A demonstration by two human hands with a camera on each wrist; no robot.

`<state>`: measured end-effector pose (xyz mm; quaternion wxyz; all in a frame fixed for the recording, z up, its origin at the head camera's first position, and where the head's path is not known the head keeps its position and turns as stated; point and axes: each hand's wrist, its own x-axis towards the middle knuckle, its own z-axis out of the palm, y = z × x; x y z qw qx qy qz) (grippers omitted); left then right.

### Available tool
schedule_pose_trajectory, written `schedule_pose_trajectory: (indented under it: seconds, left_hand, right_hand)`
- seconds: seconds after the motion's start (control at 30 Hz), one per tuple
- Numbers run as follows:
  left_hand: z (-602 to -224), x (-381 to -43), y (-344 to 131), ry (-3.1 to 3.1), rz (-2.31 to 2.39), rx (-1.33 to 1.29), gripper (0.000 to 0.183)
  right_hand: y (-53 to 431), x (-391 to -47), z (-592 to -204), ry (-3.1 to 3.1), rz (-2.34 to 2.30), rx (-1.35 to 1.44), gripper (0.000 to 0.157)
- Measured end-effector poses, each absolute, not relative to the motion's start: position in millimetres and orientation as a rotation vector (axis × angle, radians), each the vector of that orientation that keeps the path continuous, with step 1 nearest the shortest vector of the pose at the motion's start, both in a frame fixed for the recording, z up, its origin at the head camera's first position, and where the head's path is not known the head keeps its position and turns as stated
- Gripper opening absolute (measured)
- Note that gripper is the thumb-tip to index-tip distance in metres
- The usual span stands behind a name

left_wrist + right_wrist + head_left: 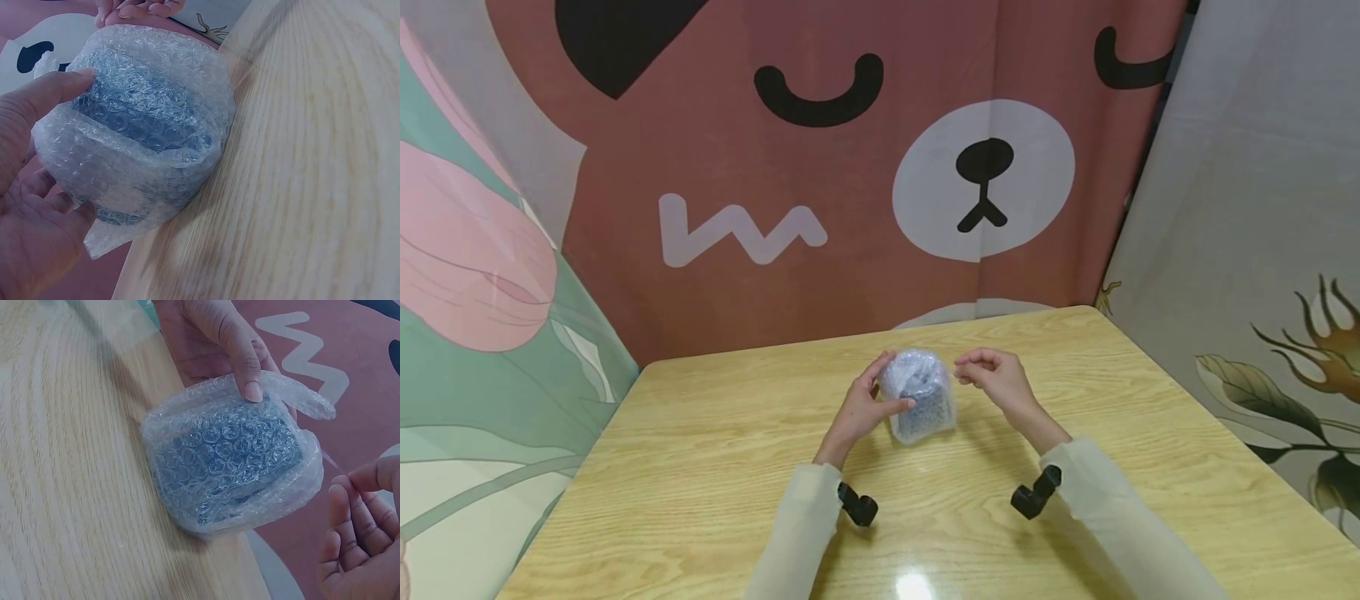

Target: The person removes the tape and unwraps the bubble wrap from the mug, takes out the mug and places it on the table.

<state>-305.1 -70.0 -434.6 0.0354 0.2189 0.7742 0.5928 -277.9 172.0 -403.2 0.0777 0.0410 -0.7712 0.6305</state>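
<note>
A bundle in clear bubble wrap stands on the wooden table, with something blue-grey showing through the layers. My left hand grips its left side, thumb on the near face and fingers round the back. To the right of the bundle, my right hand pinches a thin clear strip, like tape, between thumb and forefinger. That strip runs taut from the wrap to the fingertips. In the right wrist view, a loose flap of wrap sticks out beside the left thumb.
The light wooden table reaches back to a curtain printed with a bear's face. Floral cloths hang at the left and right. Each sleeve cuff carries a small black camera mount.
</note>
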Motion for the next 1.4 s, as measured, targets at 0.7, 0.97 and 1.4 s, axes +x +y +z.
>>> schedule_pose_trajectory:
  seconds: [0.7, 0.97, 1.4]
  left_hand:
    - [-433, -300, -67, 2.35, 1.901, 0.673, 0.083]
    - [-429, -297, -65, 2.35, 1.948, 0.717, 0.074]
    - [-401, -269, -60, 2.293, 2.075, 0.713, 0.064]
  right_hand:
    - [158, -280, -415, -2.242, 1.667, 0.346, 0.028]
    - [154, -283, -427, -2.29, 1.591, 0.502, 0.052]
    - [146, -283, -435, -2.447, 1.494, 0.573, 0.081]
